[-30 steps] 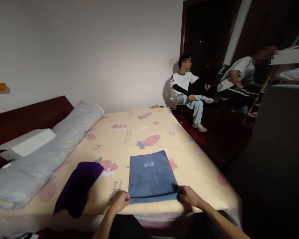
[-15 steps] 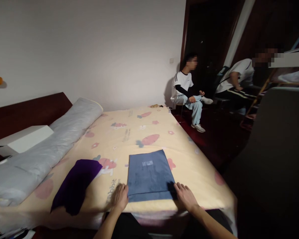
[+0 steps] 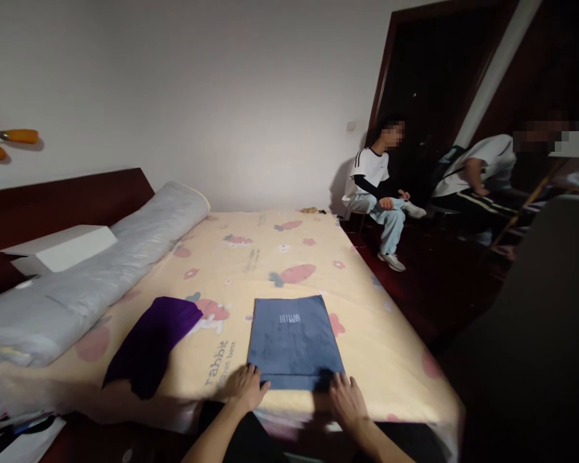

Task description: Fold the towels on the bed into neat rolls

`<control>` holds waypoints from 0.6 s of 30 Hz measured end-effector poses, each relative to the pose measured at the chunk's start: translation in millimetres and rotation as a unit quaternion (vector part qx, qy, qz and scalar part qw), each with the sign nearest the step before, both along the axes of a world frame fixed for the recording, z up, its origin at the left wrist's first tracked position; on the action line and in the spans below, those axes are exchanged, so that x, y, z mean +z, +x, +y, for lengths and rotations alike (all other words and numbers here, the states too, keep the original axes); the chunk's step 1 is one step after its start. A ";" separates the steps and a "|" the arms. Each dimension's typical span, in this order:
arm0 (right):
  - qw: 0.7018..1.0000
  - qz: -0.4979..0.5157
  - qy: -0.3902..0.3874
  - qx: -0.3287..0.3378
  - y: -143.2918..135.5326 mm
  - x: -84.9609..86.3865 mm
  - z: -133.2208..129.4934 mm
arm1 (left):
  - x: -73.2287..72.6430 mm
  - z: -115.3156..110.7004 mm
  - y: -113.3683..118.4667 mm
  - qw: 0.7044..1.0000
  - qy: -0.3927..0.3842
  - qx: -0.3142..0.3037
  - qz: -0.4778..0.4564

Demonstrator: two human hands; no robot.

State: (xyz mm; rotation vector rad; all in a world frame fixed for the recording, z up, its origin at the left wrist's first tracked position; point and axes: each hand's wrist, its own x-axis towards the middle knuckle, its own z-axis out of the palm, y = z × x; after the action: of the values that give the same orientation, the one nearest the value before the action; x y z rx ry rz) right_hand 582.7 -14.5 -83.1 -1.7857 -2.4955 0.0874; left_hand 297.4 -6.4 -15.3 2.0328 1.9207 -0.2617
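Observation:
A folded blue-grey cloth [image 3: 294, 337] with small white lettering lies flat near the front edge of the bed [image 3: 367, 334]. My left hand [image 3: 251, 387] rests at its near left corner, fingers apart. At the near right corner is my right hand [image 3: 348, 395], its fingers spread and touching the cloth's edge. To the left of the blue-grey cloth, a dark purple cloth [image 3: 154, 344] lies crumpled on the patterned sheet, touched by neither hand.
A grey rolled bedding [image 3: 125, 257] runs along the headboard [image 3: 67, 199], with a white box [image 3: 67, 247] on it. One person [image 3: 371, 170] sits beyond the bed's far right corner; another person [image 3: 487, 167] leans forward farther right. A dark panel stands at the right.
The view has shifted slightly. My hands have moved onto the near corners of the blue-grey cloth from its side edges, and their fingers have loosened.

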 end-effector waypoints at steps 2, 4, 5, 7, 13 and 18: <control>1.000 0.009 -0.016 0.013 -29.1 -5.0 -9.7 | -2.4 -0.5 1.2 1.000 -0.001 0.001 0.004; 0.996 0.058 -0.037 0.058 -63.7 -10.7 -22.2 | -4.7 -0.8 1.7 1.000 -0.001 -0.003 0.007; 0.991 0.092 -0.046 0.089 -81.3 -13.9 -28.5 | -5.4 -0.8 1.7 1.000 -0.001 -0.005 0.008; 0.977 0.150 -0.063 0.137 -112.8 -21.5 -38.8 | -5.8 -0.8 1.1 1.000 -0.002 -0.009 0.011; 0.970 0.189 -0.035 0.148 -130.7 -44.3 -39.5 | -1.6 -0.4 -1.4 1.000 -0.003 -0.010 0.013; 0.984 0.146 0.043 0.093 -64.9 -49.5 -31.1 | -2.3 2.3 -3.2 1.000 -0.004 -0.010 0.008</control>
State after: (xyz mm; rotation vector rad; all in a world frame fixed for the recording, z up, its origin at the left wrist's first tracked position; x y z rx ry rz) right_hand 517.8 -45.6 -132.6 -1.3899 -2.4043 0.2309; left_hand 294.2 -4.1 -17.7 2.0511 1.9075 -0.2921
